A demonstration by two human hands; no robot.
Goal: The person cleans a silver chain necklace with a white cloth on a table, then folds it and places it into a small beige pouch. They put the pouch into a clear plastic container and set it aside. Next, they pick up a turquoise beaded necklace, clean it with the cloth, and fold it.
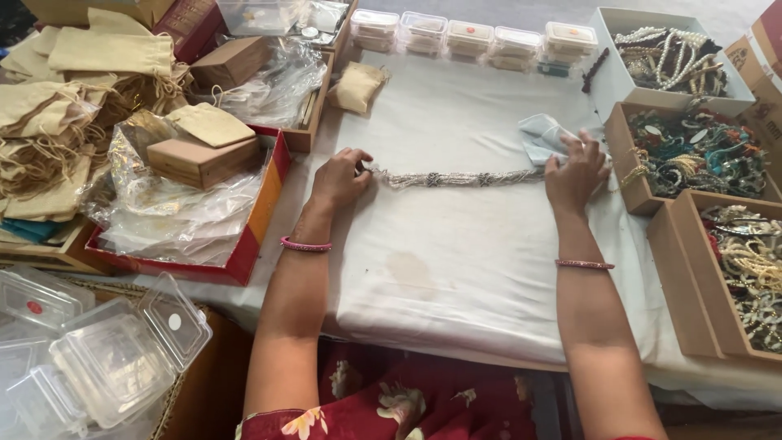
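A long multi-strand necklace of small pale beads (456,178) lies stretched left to right across a white cloth-covered table (456,269). My left hand (338,179) pinches its left end between curled fingers. My right hand (576,173) presses down on its right end, next to a crumpled light blue cloth (542,134) that lies partly under the fingers. Each wrist wears a thin pink bangle.
Brown trays of mixed bead jewellery (692,155) and a white box of pearl strands (668,57) line the right side. A red tray with plastic bags and small brown boxes (199,159) sits left, beige pouches (106,53) behind it. Clear plastic cases (106,358) lie lower left, more at the far edge (468,37).
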